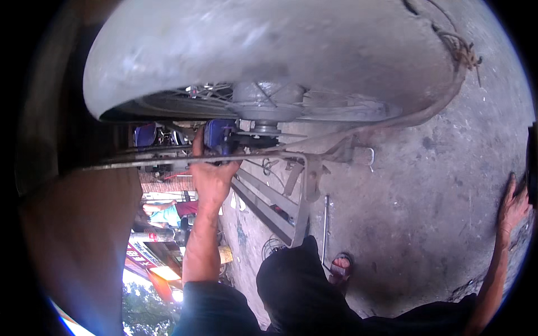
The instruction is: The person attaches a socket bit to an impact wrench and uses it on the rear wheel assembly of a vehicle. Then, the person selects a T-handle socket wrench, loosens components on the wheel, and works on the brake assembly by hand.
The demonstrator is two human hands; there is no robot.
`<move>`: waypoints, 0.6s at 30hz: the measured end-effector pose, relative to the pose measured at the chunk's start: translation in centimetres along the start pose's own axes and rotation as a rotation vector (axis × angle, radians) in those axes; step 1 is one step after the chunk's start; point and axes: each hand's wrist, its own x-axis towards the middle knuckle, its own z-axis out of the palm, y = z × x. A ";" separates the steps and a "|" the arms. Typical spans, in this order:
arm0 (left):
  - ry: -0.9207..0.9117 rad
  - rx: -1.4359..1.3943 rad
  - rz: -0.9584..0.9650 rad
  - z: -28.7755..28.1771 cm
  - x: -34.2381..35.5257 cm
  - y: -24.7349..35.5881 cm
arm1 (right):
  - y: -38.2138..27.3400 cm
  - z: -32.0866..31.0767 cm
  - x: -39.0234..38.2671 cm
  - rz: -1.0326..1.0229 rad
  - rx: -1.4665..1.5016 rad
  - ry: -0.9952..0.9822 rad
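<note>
A spoked wheel (224, 103) sits under a large grey fender (269, 45), with its hub (263, 103) in the middle. Beside the hub, my left hand (212, 180) reaches up past a metal bar, its fingers and thumb wrapped round a blue blocky object (220, 134). The kind of this object is not clear; it touches or sits close to the axle end (264, 129). Far off to the right, my right hand (514, 207) rests on the grey ground with fingers stretched, next to a dark object (532, 168) at the picture's edge.
A slatted metal frame (300, 215) juts toward me below the wheel. On the concrete floor (414, 207) lies a long metal rod (325, 224), near a sandalled foot (341, 265). Cords are bundled at the fender's end (462, 53). Another person (168, 213) is in the background.
</note>
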 end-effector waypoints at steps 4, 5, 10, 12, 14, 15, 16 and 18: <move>0.033 -0.115 0.008 0.8 0.2 0.7 | 0.8 2.6 -0.3 0.038 -0.007 0.047; 0.057 -0.029 0.007 0.9 0.0 1.0 | 0.8 2.7 -0.1 0.032 0.025 0.077; 0.037 -0.052 0.043 -0.4 0.3 -0.4 | 0.1 1.7 -0.1 0.026 0.165 0.095; -0.033 0.021 0.012 -0.3 0.8 0.1 | 0.8 1.8 0.0 -0.003 0.191 0.120; -0.028 -0.057 0.041 -0.1 0.6 0.3 | 1.3 2.0 0.1 -0.020 0.218 0.143; -0.003 -0.063 0.058 -0.1 0.6 0.0 | 1.2 2.0 0.1 -0.013 0.216 0.147; 0.021 -0.069 0.075 0.1 0.7 -0.2 | 0.8 1.8 0.1 -0.002 0.212 0.140; 0.021 -0.002 0.074 0.5 0.3 0.0 | -0.3 0.8 0.2 0.005 0.206 0.115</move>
